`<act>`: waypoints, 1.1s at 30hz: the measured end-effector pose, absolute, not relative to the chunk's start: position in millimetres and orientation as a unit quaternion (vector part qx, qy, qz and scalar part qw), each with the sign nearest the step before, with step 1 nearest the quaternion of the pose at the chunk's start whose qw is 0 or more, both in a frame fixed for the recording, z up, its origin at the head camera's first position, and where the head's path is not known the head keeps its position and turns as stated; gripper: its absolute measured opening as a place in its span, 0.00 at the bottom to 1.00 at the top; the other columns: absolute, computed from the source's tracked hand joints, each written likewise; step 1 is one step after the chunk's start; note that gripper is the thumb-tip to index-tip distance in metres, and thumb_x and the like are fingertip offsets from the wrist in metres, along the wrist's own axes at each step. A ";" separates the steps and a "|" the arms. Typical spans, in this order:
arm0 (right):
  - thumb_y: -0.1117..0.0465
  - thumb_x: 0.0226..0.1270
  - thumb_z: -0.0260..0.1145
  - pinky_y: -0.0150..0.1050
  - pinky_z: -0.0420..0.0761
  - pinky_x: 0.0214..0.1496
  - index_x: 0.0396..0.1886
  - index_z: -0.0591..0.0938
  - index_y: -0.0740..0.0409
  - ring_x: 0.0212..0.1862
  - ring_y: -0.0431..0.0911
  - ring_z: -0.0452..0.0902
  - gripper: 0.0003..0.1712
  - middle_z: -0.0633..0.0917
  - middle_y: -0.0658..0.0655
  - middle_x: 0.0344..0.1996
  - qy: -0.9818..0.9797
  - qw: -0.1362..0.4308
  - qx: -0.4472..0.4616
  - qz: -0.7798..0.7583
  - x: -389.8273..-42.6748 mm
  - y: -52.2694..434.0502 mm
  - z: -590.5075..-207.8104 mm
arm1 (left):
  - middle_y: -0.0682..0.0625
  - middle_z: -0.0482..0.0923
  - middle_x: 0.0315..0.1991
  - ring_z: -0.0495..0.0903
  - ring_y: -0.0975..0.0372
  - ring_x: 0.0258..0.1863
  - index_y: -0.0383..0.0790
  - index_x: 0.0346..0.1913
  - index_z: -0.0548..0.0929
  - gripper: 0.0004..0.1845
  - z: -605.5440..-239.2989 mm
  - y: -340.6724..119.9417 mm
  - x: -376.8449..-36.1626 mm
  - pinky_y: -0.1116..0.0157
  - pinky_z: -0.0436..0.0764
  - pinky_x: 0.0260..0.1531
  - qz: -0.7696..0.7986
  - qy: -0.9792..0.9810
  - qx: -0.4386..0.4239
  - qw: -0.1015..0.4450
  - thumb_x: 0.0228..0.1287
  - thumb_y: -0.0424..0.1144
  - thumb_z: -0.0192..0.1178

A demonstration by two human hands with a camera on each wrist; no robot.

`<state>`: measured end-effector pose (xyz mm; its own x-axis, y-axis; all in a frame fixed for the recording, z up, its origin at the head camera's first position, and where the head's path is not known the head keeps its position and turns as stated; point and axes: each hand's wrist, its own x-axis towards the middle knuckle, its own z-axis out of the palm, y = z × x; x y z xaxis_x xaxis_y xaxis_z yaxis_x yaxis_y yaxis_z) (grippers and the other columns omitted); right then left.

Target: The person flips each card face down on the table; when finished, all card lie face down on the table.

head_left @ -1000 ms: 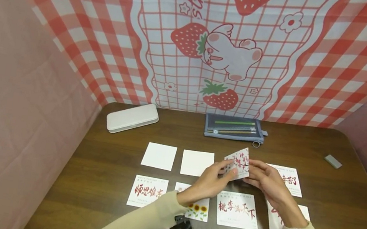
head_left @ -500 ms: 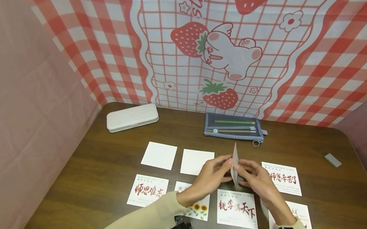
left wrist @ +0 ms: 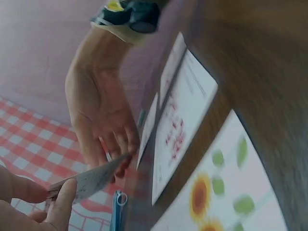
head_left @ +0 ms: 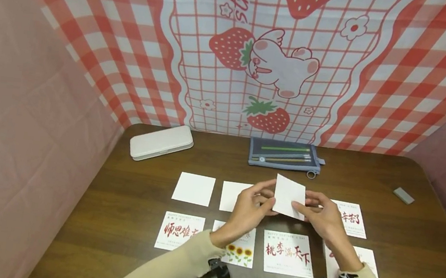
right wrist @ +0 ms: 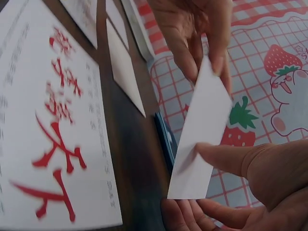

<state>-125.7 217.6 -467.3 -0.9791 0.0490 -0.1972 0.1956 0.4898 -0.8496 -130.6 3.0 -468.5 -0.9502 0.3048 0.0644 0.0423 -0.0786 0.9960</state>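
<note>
Card [head_left: 289, 196], small and white, blank side up, is held above the middle of the bench [head_left: 410, 257], pinched at its left edge by the left hand [head_left: 249, 208] and at its lower right edge by the right hand [head_left: 323, 215], each grip closed on it with thumb and fingertips. It looks light, thin and fairly stiff, easily creased, best held by its edges. Printed cards [head_left: 287, 254] lie below; a pencil case [head_left: 284, 155] sits near the far edge.

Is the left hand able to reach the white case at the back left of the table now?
Probably not at once: the left hand pinches the card together with the right hand. The table between it and the white case is bare, so the way looks free.
</note>
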 end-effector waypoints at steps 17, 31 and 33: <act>0.64 0.62 0.77 0.27 0.78 0.29 0.59 0.81 0.70 0.42 0.57 0.89 0.27 0.87 0.68 0.41 0.909 -0.014 0.041 -0.414 -133.2 231.8 -474.3 | 0.27 0.85 0.43 0.91 0.43 0.35 0.23 0.67 0.76 0.31 -482.4 0.8 -150.4 0.71 0.88 0.27 0.611 0.778 0.118 0.087 0.58 0.18 0.62; 0.62 0.62 0.78 0.29 0.77 0.31 0.57 0.82 0.73 0.43 0.60 0.89 0.27 0.88 0.69 0.40 0.919 0.009 0.026 -0.392 -140.8 240.9 -480.1 | 0.40 0.89 0.41 0.90 0.62 0.25 0.29 0.70 0.75 0.33 -482.0 5.3 -157.8 0.75 0.85 0.27 0.521 0.836 0.108 0.137 0.61 0.30 0.71; 0.62 0.62 0.78 0.29 0.77 0.31 0.57 0.82 0.73 0.42 0.60 0.89 0.28 0.88 0.68 0.39 0.920 0.013 0.026 -0.391 -141.6 241.6 -479.6 | 0.41 0.89 0.41 0.91 0.61 0.25 0.29 0.70 0.75 0.33 -481.2 5.4 -158.6 0.74 0.86 0.27 0.518 0.836 0.106 0.145 0.63 0.31 0.71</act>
<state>-141.6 241.6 -479.6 -0.9983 0.0381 -0.0435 0.0578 0.6923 -0.7193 -158.6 5.4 -481.2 -0.9352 0.3281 -0.1334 0.0268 0.4410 0.8971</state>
